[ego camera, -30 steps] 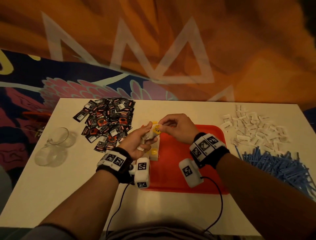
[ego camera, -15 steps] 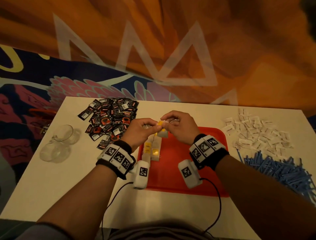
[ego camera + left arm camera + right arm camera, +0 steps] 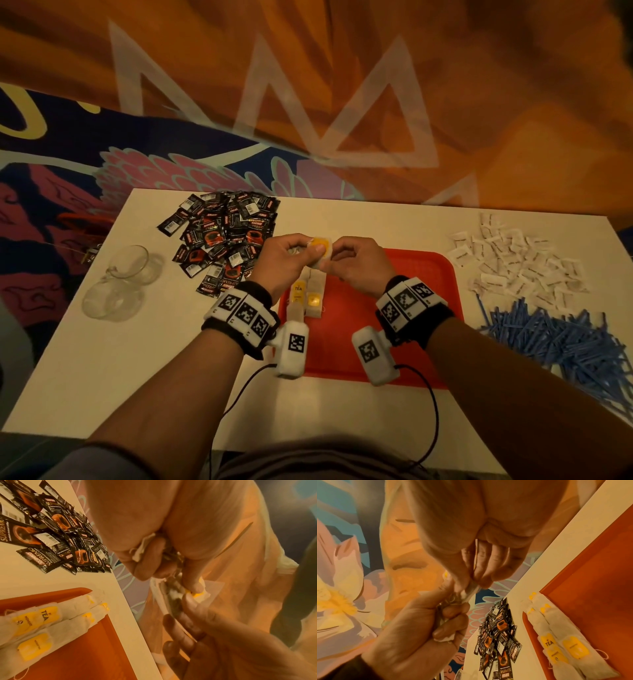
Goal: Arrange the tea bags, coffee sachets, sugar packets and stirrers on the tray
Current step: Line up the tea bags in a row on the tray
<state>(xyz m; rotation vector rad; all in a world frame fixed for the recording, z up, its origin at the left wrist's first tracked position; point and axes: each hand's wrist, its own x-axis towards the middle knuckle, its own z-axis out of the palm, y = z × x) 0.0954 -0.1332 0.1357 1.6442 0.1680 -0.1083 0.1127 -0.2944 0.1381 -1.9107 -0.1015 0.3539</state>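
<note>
Both hands meet above the far left corner of the red tray (image 3: 394, 308). My left hand (image 3: 308, 251) grips a small bunch of tea bags (image 3: 142, 547). Its thumb and my right hand (image 3: 334, 257) pinch one white tea bag with a yellow tag (image 3: 321, 247) between them. Two short rows of tea bags (image 3: 306, 294) lie along the tray's left edge, also in the left wrist view as tea bags (image 3: 34, 626). The black coffee sachets (image 3: 226, 236) are piled at the far left. The white sugar packets (image 3: 513, 260) and blue stirrers (image 3: 565, 339) lie to the right of the tray.
Two clear glass cups (image 3: 120, 281) lie on the white table (image 3: 102, 377) at the left. Cables run from both wrist cameras toward the near edge. A patterned carpet lies beyond the table's far edge.
Both hands have stayed joined and shifted slightly toward the tray's far edge. The left hand has turned knuckles up, and the yellow-tagged tea bag now shows between the thumbs.
</note>
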